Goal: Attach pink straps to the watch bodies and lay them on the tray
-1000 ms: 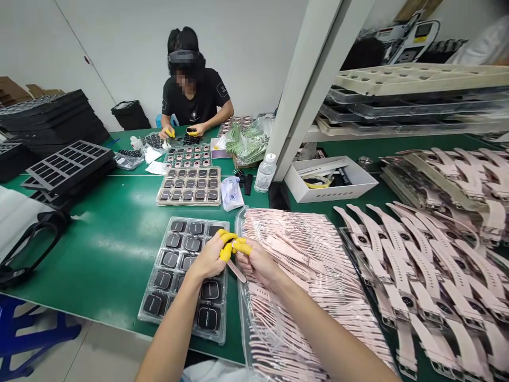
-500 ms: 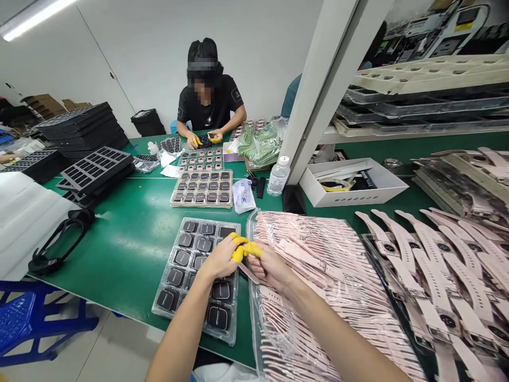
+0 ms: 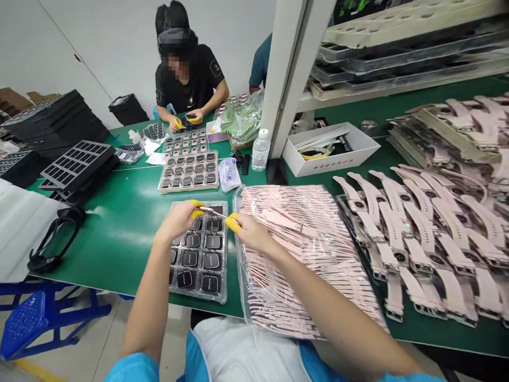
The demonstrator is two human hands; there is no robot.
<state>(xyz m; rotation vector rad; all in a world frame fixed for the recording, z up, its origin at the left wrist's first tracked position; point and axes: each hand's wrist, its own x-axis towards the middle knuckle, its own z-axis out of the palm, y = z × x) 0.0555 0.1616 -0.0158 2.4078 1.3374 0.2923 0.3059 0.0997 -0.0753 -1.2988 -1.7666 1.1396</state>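
Note:
My left hand, with yellow finger covers, pinches one end of a thin watch piece seen edge-on above the tray. My right hand, also in yellow finger covers, pinches the other end, a narrow pink watch strap stretched between both hands. Whether a watch case is joined to it at the left end is hard to make out. Below lies a clear plastic tray of square dark watch cases. Under my right forearm sits a clear bag packed with rows of pink watch straps.
Assembled pink watches lie in rows at right. A white box and a bottle stand behind the bag. Another tray of watch cases is farther back, where a co-worker sits. Black trays are stacked left.
My hands, together before, have moved apart, with the strap now drawn out between them. The view has shifted right and down.

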